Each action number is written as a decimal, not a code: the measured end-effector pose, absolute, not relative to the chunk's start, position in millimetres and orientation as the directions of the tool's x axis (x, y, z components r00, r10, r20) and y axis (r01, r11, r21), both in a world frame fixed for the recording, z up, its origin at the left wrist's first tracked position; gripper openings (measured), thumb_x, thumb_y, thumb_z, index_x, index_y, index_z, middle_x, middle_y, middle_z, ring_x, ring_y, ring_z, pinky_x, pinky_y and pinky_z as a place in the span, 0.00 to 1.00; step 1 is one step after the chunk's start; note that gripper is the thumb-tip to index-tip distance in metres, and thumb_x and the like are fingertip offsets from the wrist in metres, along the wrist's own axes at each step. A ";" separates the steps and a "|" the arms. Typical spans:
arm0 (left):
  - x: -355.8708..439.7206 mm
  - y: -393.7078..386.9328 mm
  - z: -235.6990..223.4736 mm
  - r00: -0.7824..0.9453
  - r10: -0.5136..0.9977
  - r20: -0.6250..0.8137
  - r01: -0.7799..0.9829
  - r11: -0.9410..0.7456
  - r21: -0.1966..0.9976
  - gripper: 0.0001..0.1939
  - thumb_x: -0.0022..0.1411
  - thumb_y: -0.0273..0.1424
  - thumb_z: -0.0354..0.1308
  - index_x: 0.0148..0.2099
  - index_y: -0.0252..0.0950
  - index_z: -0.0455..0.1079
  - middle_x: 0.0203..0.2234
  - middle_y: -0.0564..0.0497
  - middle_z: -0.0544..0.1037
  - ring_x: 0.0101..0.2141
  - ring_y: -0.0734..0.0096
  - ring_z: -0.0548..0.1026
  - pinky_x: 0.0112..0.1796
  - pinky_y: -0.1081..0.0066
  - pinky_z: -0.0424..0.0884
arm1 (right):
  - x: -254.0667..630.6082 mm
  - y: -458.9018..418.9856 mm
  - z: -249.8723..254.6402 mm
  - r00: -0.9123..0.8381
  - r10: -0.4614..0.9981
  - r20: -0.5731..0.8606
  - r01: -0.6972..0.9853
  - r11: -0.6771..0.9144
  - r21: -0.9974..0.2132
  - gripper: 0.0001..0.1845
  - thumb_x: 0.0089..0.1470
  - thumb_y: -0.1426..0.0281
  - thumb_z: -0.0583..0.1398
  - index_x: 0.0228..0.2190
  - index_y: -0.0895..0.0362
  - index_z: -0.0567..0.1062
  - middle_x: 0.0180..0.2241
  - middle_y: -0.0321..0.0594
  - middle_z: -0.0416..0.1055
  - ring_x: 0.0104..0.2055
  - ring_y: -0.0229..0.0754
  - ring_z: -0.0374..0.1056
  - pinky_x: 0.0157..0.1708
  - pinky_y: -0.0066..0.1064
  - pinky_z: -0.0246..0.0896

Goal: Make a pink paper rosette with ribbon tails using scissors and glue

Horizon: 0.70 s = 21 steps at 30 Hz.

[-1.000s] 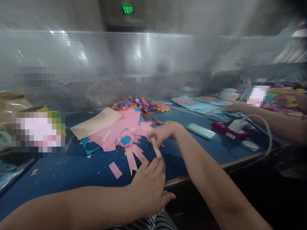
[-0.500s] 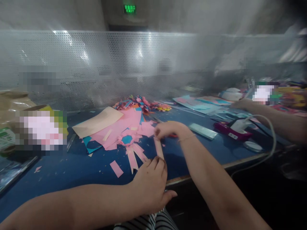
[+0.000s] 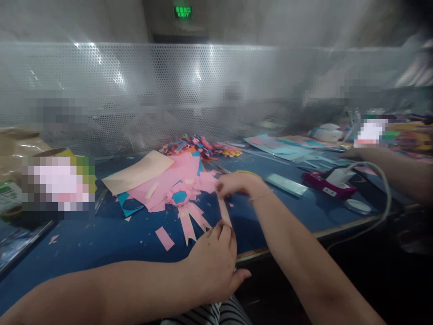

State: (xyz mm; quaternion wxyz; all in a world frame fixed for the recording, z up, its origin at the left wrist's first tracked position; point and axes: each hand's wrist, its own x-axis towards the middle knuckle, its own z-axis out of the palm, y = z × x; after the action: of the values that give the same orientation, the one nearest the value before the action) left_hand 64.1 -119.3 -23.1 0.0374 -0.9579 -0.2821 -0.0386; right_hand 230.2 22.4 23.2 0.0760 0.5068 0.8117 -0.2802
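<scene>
A narrow, pale pink paper strip (image 3: 223,211) runs between my two hands, close to the table's front edge. At its far end, my right hand (image 3: 233,185) has its fingers closed on it in a pinch. My left hand (image 3: 214,259) presses the near end with its fingertips, its thumb stretched out to the side and off the strip. Left of the strip lies a pink paper rosette (image 3: 179,197) with a blue centre and notched, cream-edged tails. My left fingers cover part of the right tail's tip. A small pink rectangle of paper (image 3: 164,238) lies left of the tails.
Cream paper (image 3: 138,173) and pink sheets (image 3: 179,171) lie behind the rosette, before a pile of coloured paper scraps (image 3: 203,146). Scissors (image 3: 241,173) are partly behind my right hand. At right are a purple power strip (image 3: 329,186), a white cable (image 3: 385,189) and another person's arm (image 3: 395,167).
My right hand has shifted slightly left, and the strip shows narrower than before. My left hand has barely moved. The other person's arm has drawn back to the right.
</scene>
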 end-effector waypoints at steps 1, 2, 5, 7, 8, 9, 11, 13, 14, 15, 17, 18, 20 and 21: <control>64.3 -119.6 -22.7 0.837 0.539 0.090 0.545 -0.837 -0.051 0.34 0.58 0.46 0.37 0.55 0.21 0.55 0.51 0.32 0.60 0.52 0.50 0.56 0.48 0.59 0.58 | 230.2 22.2 23.2 -0.468 0.785 -0.406 0.869 0.325 -0.374 0.06 0.38 0.70 0.57 0.24 0.59 0.69 0.20 0.35 0.65 0.23 0.33 0.60 0.23 0.25 0.53; 64.4 -119.8 -22.3 0.836 0.541 0.089 0.546 -0.836 -0.052 0.34 0.58 0.46 0.37 0.55 0.21 0.55 0.51 0.32 0.60 0.52 0.50 0.56 0.48 0.59 0.58 | 230.6 22.4 22.8 -0.463 0.789 -0.404 0.871 0.321 -0.372 0.06 0.38 0.70 0.57 0.24 0.59 0.69 0.20 0.35 0.65 0.23 0.33 0.60 0.23 0.25 0.53; 64.7 -119.9 -21.7 0.833 0.546 0.090 0.551 -0.832 -0.057 0.34 0.58 0.46 0.37 0.55 0.20 0.55 0.51 0.31 0.59 0.53 0.50 0.56 0.48 0.59 0.58 | 234.2 25.2 21.1 -0.442 0.809 -0.388 0.882 0.314 -0.351 0.07 0.38 0.68 0.57 0.24 0.59 0.69 0.20 0.35 0.65 0.23 0.33 0.60 0.23 0.25 0.52; 64.7 -119.8 -22.0 0.834 0.544 0.088 0.550 -0.833 -0.062 0.34 0.58 0.46 0.38 0.55 0.20 0.55 0.51 0.31 0.60 0.52 0.49 0.56 0.47 0.59 0.59 | 237.6 27.4 20.9 -0.422 0.831 -0.363 0.891 0.305 -0.337 0.10 0.39 0.66 0.58 0.26 0.59 0.70 0.21 0.36 0.66 0.23 0.33 0.60 0.23 0.25 0.51; 64.7 -119.8 -22.3 0.835 0.543 0.091 0.549 -0.833 -0.064 0.34 0.58 0.46 0.38 0.54 0.20 0.55 0.51 0.31 0.60 0.52 0.49 0.57 0.47 0.59 0.59 | 239.2 28.2 21.3 -0.417 0.839 -0.350 0.892 0.304 -0.334 0.11 0.39 0.65 0.58 0.26 0.59 0.70 0.22 0.37 0.66 0.23 0.34 0.60 0.23 0.26 0.51; 64.6 -119.7 -22.7 0.835 0.541 0.098 0.548 -0.834 -0.066 0.34 0.58 0.46 0.38 0.54 0.20 0.55 0.51 0.31 0.60 0.52 0.49 0.57 0.47 0.59 0.59 | 240.4 28.7 21.8 -0.418 0.843 -0.338 0.891 0.308 -0.333 0.12 0.39 0.64 0.58 0.27 0.59 0.71 0.23 0.37 0.67 0.23 0.34 0.60 0.23 0.26 0.51; 64.7 -119.5 -23.8 0.834 0.540 0.115 0.549 -0.834 -0.061 0.34 0.58 0.45 0.39 0.54 0.20 0.55 0.51 0.31 0.60 0.52 0.50 0.56 0.47 0.59 0.59 | 241.5 28.8 23.0 -0.428 0.842 -0.330 0.888 0.323 -0.328 0.15 0.38 0.62 0.59 0.29 0.59 0.71 0.25 0.37 0.68 0.24 0.34 0.59 0.23 0.26 0.51; 64.8 -119.3 -25.0 0.828 0.547 0.124 0.555 -0.830 -0.053 0.34 0.58 0.46 0.39 0.54 0.20 0.55 0.51 0.31 0.60 0.52 0.50 0.57 0.46 0.60 0.60 | 240.6 28.0 23.7 -0.426 0.838 -0.341 0.894 0.333 -0.299 0.18 0.36 0.60 0.60 0.30 0.58 0.72 0.26 0.37 0.68 0.24 0.34 0.59 0.23 0.26 0.50; 64.8 -119.1 -25.5 0.826 0.550 0.122 0.559 -0.828 -0.050 0.34 0.58 0.46 0.39 0.54 0.21 0.55 0.51 0.31 0.60 0.52 0.50 0.57 0.46 0.60 0.60 | 239.6 27.5 23.7 -0.424 0.836 -0.348 0.898 0.338 -0.282 0.19 0.35 0.59 0.61 0.30 0.58 0.72 0.26 0.37 0.68 0.24 0.34 0.59 0.23 0.26 0.49; 64.7 -118.9 -26.0 0.825 0.553 0.118 0.561 -0.827 -0.048 0.34 0.58 0.46 0.39 0.54 0.21 0.55 0.51 0.31 0.60 0.52 0.51 0.57 0.46 0.60 0.59 | 238.2 26.8 23.7 -0.420 0.835 -0.355 0.902 0.342 -0.263 0.20 0.34 0.59 0.61 0.30 0.57 0.72 0.25 0.36 0.67 0.24 0.34 0.58 0.22 0.26 0.49; 64.4 -118.6 -26.8 0.826 0.551 0.114 0.559 -0.828 -0.049 0.34 0.58 0.46 0.38 0.54 0.21 0.56 0.51 0.32 0.60 0.52 0.51 0.57 0.47 0.60 0.59 | 235.1 25.5 23.6 -0.410 0.831 -0.377 0.910 0.347 -0.226 0.20 0.32 0.59 0.62 0.30 0.57 0.72 0.23 0.35 0.67 0.23 0.33 0.57 0.21 0.26 0.48; 64.1 -118.4 -27.1 0.828 0.548 0.116 0.556 -0.830 -0.051 0.34 0.58 0.46 0.38 0.54 0.21 0.56 0.51 0.32 0.60 0.52 0.51 0.56 0.47 0.60 0.59 | 233.5 24.8 23.8 -0.410 0.826 -0.386 0.911 0.350 -0.218 0.20 0.32 0.60 0.62 0.30 0.57 0.72 0.23 0.35 0.67 0.23 0.33 0.57 0.21 0.25 0.48; 63.6 -118.5 -27.2 0.832 0.540 0.128 0.550 -0.833 -0.058 0.34 0.58 0.46 0.36 0.54 0.21 0.56 0.51 0.32 0.60 0.52 0.50 0.56 0.47 0.60 0.58 | 230.8 23.2 24.8 -0.416 0.816 -0.401 0.908 0.353 -0.224 0.19 0.32 0.62 0.63 0.30 0.58 0.73 0.24 0.35 0.67 0.23 0.33 0.58 0.22 0.25 0.49; 63.5 -118.7 -27.0 0.833 0.538 0.131 0.549 -0.834 -0.062 0.34 0.58 0.46 0.36 0.54 0.21 0.56 0.51 0.32 0.60 0.52 0.50 0.57 0.47 0.60 0.58 | 229.7 22.2 25.6 -0.421 0.809 -0.410 0.906 0.354 -0.232 0.18 0.32 0.63 0.62 0.29 0.58 0.73 0.24 0.35 0.68 0.24 0.33 0.58 0.22 0.25 0.49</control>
State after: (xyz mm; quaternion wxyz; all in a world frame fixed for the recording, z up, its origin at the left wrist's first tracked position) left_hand 63.5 -118.7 -27.0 0.0483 -0.9560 -0.2842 -0.0542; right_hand 229.7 22.2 25.6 0.1128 0.5262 0.8150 -0.2150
